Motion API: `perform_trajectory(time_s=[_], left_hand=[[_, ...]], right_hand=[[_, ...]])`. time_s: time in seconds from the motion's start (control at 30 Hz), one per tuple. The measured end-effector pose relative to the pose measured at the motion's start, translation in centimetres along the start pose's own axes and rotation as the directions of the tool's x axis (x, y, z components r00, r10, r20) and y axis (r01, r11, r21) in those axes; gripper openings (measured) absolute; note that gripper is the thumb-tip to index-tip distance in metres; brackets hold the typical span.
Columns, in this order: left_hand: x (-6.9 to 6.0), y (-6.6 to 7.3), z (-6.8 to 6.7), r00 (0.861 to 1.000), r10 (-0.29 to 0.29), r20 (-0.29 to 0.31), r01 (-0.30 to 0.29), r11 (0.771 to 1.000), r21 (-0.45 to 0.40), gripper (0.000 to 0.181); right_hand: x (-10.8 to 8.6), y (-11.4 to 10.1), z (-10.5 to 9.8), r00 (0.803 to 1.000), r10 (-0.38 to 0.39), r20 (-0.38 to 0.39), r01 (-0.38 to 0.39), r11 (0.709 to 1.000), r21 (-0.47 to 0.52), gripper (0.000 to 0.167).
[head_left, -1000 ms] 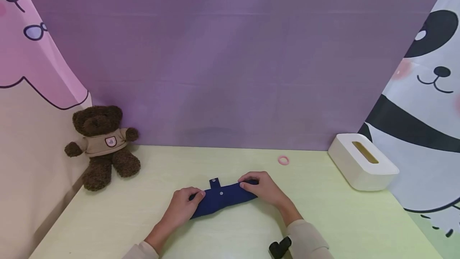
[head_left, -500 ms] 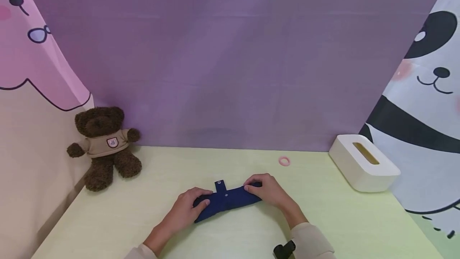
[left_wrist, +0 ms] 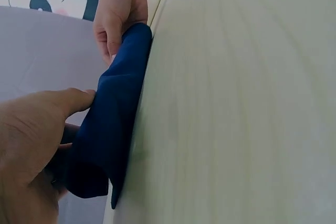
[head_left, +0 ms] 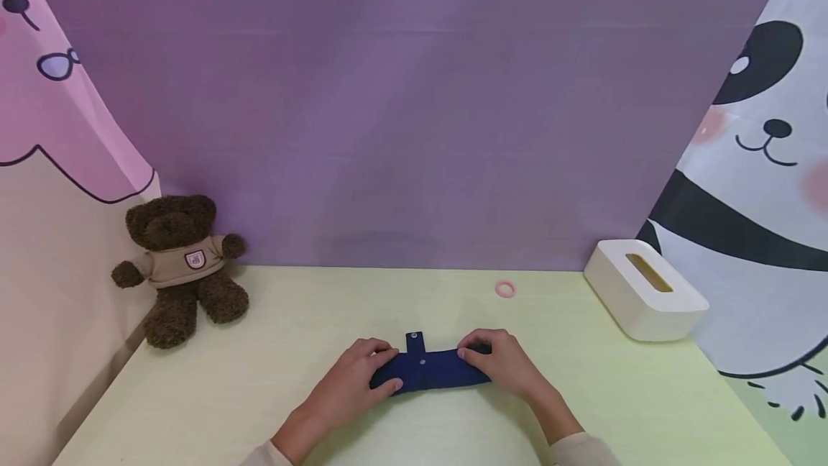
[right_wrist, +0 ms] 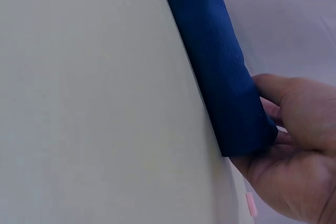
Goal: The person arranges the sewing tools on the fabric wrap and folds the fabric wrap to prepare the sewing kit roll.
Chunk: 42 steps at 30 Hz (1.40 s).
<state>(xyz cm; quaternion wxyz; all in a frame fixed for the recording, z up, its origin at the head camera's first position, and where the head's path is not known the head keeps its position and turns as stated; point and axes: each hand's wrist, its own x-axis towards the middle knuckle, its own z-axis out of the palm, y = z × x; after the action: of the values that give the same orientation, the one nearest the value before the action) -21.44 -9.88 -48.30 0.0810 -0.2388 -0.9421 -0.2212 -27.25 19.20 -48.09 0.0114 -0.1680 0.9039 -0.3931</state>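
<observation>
A navy blue strip of folded cloth [head_left: 446,371] lies on the table near its front, with a short tab [head_left: 415,343] sticking up from its far edge. One metal snap shows on the tab and another on the cloth just below it. My left hand [head_left: 352,383] grips the left end, thumb along the near side and fingers at the far edge. The right hand [head_left: 507,362] pinches the right end between thumb and fingers. From the left wrist view, the cloth [left_wrist: 113,103] looks loosely rolled, with a hollow at its end. My right thumb presses the cloth [right_wrist: 220,66] in the right wrist view.
On the pale table [head_left: 310,308], a pink ring [head_left: 505,289] lies toward the back. A white tissue box [head_left: 647,293] stands at the back right. A brown teddy bear [head_left: 181,265] sits at the back left, before a purple curtain [head_left: 414,128].
Both hands and the cloth have shifted right and nearer in the head view, and the cloth lies more level. The left hand loosened its pinch and spread thumb and fingers across the end.
</observation>
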Motion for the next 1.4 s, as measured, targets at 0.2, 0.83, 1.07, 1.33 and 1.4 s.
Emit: perform_trajectory(time_s=[0.2, 0.83, 1.07, 1.33, 1.4], left_hand=[[-0.1, 0.3, 0.2, 0.997, 0.071, -0.027, -0.069, 0.996, 0.048, 0.047], [-0.4, -1.0, 0.9, 0.997, 0.04, 0.067, -0.028, 0.984, -0.178, 0.044], [-0.4, -0.9, 0.6, 0.996, 0.031, 0.085, -0.016, 0.984, -0.177, 0.043], [-0.1, -0.9, 0.5, 0.993, -0.001, 0.118, 0.022, 0.983, -0.183, 0.044], [0.0, -1.0, 0.5, 0.992, -0.002, 0.128, 0.025, 0.983, -0.181, 0.044]], right_hand=[[-0.9, -0.3, 0.0, 0.999, 0.034, -0.012, -0.034, 0.999, 0.011, 0.005], [-1.5, -2.1, -2.3, 0.992, -0.112, -0.064, 0.111, 0.994, -0.01, 0.014], [-2.0, -3.0, -2.0, 0.971, -0.229, -0.064, 0.232, 0.972, 0.039, 0.018], [-1.8, -1.5, -0.1, 0.959, -0.284, 0.008, 0.283, 0.956, 0.075, 0.02], [-1.6, -1.2, 0.1, 0.954, -0.301, 0.001, 0.3, 0.951, 0.067, 0.019]])
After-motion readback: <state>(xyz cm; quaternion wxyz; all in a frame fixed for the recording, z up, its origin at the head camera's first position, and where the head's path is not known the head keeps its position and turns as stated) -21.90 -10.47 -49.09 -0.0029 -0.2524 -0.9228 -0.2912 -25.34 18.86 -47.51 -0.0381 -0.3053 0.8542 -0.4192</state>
